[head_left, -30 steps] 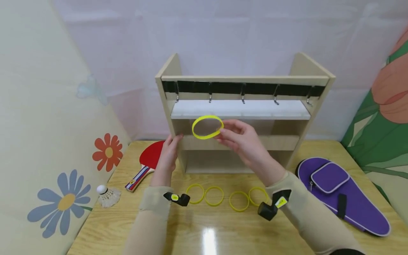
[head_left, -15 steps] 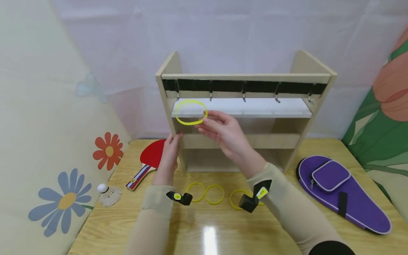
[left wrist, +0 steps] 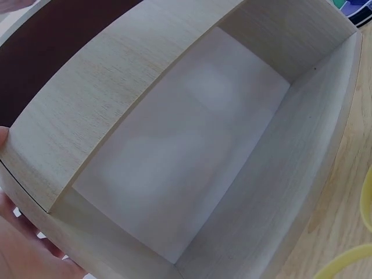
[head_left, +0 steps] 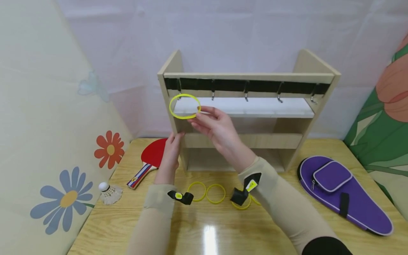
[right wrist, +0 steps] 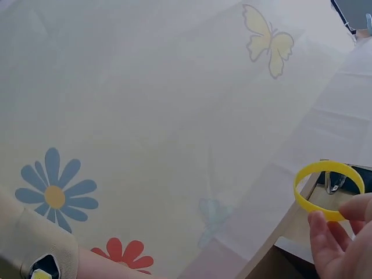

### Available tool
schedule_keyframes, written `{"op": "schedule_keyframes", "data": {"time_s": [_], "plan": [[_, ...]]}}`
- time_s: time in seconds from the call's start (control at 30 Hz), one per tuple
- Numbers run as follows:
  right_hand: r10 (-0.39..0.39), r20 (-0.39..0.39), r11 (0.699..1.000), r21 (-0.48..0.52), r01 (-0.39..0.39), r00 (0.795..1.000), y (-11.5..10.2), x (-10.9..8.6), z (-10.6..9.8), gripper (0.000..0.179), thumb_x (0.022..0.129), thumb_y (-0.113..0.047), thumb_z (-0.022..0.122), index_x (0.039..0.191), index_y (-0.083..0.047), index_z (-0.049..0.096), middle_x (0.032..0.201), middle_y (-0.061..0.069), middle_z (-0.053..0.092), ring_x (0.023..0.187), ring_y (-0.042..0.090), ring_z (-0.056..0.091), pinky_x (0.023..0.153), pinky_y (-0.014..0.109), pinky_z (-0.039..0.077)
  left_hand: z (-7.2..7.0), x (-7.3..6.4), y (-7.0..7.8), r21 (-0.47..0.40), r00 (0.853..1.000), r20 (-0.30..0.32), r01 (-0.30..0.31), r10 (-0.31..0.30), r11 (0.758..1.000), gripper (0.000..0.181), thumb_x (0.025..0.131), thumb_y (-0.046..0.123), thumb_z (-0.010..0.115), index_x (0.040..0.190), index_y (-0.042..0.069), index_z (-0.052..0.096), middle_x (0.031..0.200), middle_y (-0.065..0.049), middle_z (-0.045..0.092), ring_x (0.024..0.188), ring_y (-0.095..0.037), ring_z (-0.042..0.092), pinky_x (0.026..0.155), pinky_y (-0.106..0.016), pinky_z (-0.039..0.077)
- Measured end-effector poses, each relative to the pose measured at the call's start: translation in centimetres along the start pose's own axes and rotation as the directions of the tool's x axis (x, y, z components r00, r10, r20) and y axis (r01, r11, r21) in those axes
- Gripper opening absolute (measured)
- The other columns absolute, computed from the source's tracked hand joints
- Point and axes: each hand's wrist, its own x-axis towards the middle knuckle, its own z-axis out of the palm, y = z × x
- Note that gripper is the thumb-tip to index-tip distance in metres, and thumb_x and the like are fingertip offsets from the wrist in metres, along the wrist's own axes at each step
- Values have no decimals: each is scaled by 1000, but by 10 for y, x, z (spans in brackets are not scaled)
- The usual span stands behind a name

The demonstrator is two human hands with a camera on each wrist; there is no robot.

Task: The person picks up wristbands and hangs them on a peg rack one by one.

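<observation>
My right hand (head_left: 220, 131) pinches a yellow ring (head_left: 183, 117) between thumb and fingers. The ring is in front of the leftmost metal hook (head_left: 180, 88) on the wooden shelf unit (head_left: 245, 140). In the right wrist view the hook (right wrist: 333, 185) shows through the ring (right wrist: 300, 195); whether they touch, I cannot tell. My left hand (head_left: 170, 152) grips the unit's left side panel. Seen from the left wrist, its thumb is at the front and its fingers (left wrist: 29, 244) lie along the outside.
Several more yellow rings (head_left: 216, 203) lie on the wooden table (head_left: 191, 230), some partly behind the right wrist camera (head_left: 239, 196). A red table tennis bat (head_left: 153, 153) and a shuttlecock (head_left: 109, 194) are at left, a purple bat case (head_left: 338, 187) at right. More hooks (head_left: 246, 96) line the black strip.
My right hand has carried the ring up and to the left, from in front of the middle of the unit to the leftmost hook. The left hand has stayed on the side panel.
</observation>
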Motion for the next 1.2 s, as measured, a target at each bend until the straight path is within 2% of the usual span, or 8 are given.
{"op": "schedule_keyframes", "data": {"time_s": [0.2, 0.47, 0.7, 0.83, 1.07, 1.2], "plan": [[2, -32, 1000, -12, -3, 999, 4, 3, 4, 30, 91, 8, 60, 121, 4, 56, 98, 11, 66, 77, 17, 71, 75, 24, 59, 0, -1, 1, 12, 1000, 4, 10, -10, 1000, 43, 99, 32, 48, 139, 16, 52, 99, 6, 61, 88, -9, 60, 87, -37, 48], [8, -53, 999, -49, -11, 999, 9, 4, 3, 31, 91, 7, 61, 122, 5, 56, 103, 11, 65, 80, 16, 71, 76, 23, 58, -1, -2, 1, 32, 1000, 12, 28, -28, 999, 44, 100, 33, 46, 141, 18, 50, 109, -1, 59, 94, -13, 57, 95, -43, 45], [16, -21, 998, -68, -17, 1000, 11, 3, 1, 33, 93, 6, 60, 125, 5, 55, 104, 11, 64, 83, 17, 71, 78, 23, 58, 1, -1, 2, 13, 999, 18, 27, -28, 1000, 44, 100, 33, 45, 140, 16, 49, 112, -4, 58, 98, -16, 55, 101, -50, 42], [19, -14, 995, -97, -21, 1000, 11, 2, -2, 32, 93, 4, 61, 125, 4, 57, 107, 11, 66, 86, 16, 71, 80, 23, 58, 1, 0, 2, 12, 1000, 19, 24, -24, 1000, 45, 100, 33, 44, 141, 17, 49, 118, -7, 57, 100, -16, 54, 102, -49, 42], [32, 1, 983, -182, -31, 999, 17, -2, -15, 32, 94, 2, 61, 126, 2, 58, 102, 8, 65, 87, 15, 71, 84, 26, 57, -1, 1, 0, 8, 1000, 25, 17, -17, 1000, 45, 100, 33, 45, 143, 18, 49, 121, -7, 57, 103, -16, 53, 103, -47, 41], [49, 1, 968, -245, -47, 999, 20, -6, -28, 35, 94, 1, 61, 128, 3, 56, 110, 15, 65, 87, 15, 71, 84, 27, 58, -1, 1, 0, 13, 999, 29, 26, -26, 1000, 46, 100, 34, 45, 143, 18, 48, 119, -5, 57, 104, -17, 54, 102, -46, 42]]}}
